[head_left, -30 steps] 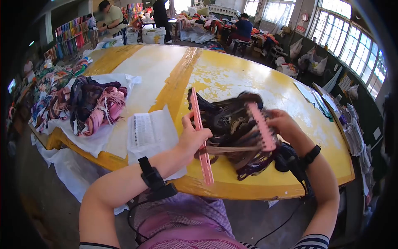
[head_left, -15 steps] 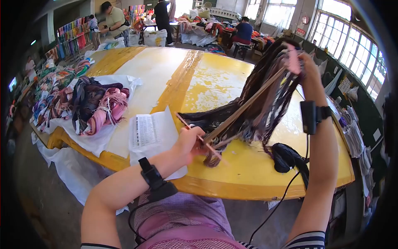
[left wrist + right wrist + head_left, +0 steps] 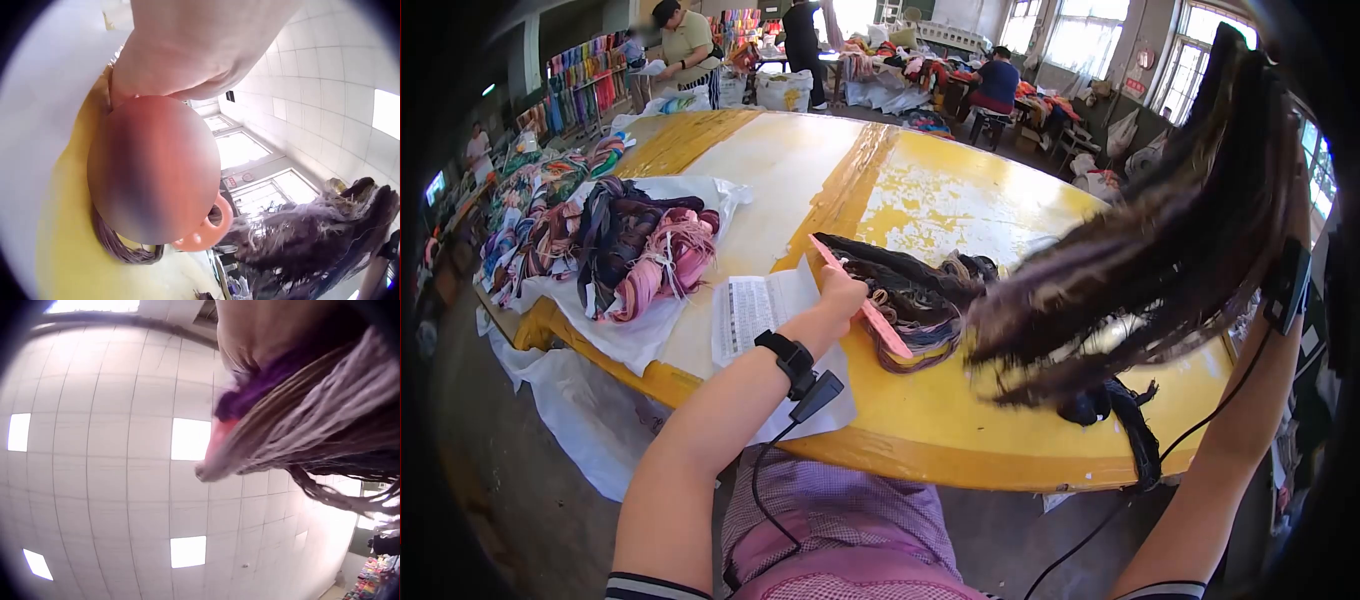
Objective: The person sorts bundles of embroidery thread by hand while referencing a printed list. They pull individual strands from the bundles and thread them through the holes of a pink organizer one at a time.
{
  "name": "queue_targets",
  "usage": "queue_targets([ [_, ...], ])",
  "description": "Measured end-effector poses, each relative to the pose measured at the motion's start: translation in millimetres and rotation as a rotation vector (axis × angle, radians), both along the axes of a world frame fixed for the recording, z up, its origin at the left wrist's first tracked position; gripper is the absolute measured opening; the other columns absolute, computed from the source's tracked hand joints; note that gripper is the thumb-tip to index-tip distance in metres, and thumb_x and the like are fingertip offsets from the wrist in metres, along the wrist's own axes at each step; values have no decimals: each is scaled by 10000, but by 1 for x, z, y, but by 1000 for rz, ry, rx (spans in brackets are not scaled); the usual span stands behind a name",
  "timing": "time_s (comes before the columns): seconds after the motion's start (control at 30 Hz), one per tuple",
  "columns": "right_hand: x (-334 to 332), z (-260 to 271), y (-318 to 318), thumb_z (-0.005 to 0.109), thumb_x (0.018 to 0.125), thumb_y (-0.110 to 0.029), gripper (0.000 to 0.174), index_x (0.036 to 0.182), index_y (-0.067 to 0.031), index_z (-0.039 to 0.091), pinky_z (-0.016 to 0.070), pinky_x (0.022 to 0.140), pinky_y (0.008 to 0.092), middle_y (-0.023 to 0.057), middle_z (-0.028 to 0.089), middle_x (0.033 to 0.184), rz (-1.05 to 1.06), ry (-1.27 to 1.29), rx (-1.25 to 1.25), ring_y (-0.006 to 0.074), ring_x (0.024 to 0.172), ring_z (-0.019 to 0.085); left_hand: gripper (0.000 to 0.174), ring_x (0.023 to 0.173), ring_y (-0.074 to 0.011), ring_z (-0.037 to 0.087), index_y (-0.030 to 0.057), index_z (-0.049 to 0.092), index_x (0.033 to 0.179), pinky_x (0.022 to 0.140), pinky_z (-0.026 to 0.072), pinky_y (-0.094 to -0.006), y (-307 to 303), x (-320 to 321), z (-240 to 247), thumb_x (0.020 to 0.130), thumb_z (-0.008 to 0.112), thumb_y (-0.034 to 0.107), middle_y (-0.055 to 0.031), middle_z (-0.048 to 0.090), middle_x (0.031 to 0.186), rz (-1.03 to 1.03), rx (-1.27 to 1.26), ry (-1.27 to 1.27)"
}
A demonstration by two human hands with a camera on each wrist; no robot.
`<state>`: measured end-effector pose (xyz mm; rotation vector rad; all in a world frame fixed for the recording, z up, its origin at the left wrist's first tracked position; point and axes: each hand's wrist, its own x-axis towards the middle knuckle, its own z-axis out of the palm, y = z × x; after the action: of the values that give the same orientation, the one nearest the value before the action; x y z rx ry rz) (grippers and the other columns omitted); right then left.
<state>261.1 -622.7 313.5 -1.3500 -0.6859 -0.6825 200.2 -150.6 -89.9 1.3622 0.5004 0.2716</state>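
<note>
**Two hands, two pink strips, one dark bundle swung high on the right**

The left hand [image 3: 840,298] has its fingers curled round one flat pink strip with a notched edge [image 3: 887,332]. This strip's long axis slants, its far end pointing away to the left and its near end towards the near edge and the right. One bunch of dark brown, black and mauve thread loops [image 3: 900,285] lies on the surface, running rightward from it.

The right hand [image 3: 269,325] is raised and grips the top of one large dark thread bundle [image 3: 1170,220]; one end of a second pink strip [image 3: 220,436] shows among the strands. Threads hide most of those fingers. The bundle's long axis runs from upper right to lower left, its blurred loose ends pointing towards the left hand. Whether they touch the lying bunch, I cannot tell.

Beneath the bundle, one black skein [image 3: 1135,430] trails to the near edge. One printed white sheet [image 3: 750,315] lies just left of the left hand. Farther left, many multicoloured skeins [image 3: 615,240] are heaped, partly on white sheeting [image 3: 625,340] that hangs over the edge.

Bare yellow-and-white surface [image 3: 955,195] shows beyond the lying bunch, and a yellow stretch runs along the near edge between the printed sheet and the black skein.
</note>
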Motion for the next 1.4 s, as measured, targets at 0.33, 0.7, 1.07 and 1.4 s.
queue_targets([
  [0.33,-119,-186,155,650,906,-172,244,1079,0,641,491,661,196,-15,661,886,559,717,-646,32,762,596,250,1104,-271,557,63,644,1144,1010,385,-369,-41,-127,136,926,583,168,-78,649,1099,-341,656,-690],
  [0.7,-167,-264,152,655,894,-43,357,1229,41,565,484,729,178,7,662,1011,866,990,-622,24,838,598,320,999,-301,622,99,599,1099,842,499,-388,-29,-143,92,783,643,82,-98,634,1079,-471,1258,-436],
  [1.07,-178,-239,102,670,839,50,401,1228,39,573,491,810,206,34,666,1049,868,1018,-548,58,925,609,265,861,-239,650,154,654,1035,702,524,-343,31,-101,105,772,681,162,-35,675,948,-214,1652,-465],
  [1.4,-178,-253,119,684,835,50,413,1232,25,575,476,761,183,-5,651,1018,791,910,-585,41,887,595,362,778,-128,643,23,654,1096,719,505,-280,-10,-152,126,834,715,266,-57,698,894,-538,1012,-276],
])
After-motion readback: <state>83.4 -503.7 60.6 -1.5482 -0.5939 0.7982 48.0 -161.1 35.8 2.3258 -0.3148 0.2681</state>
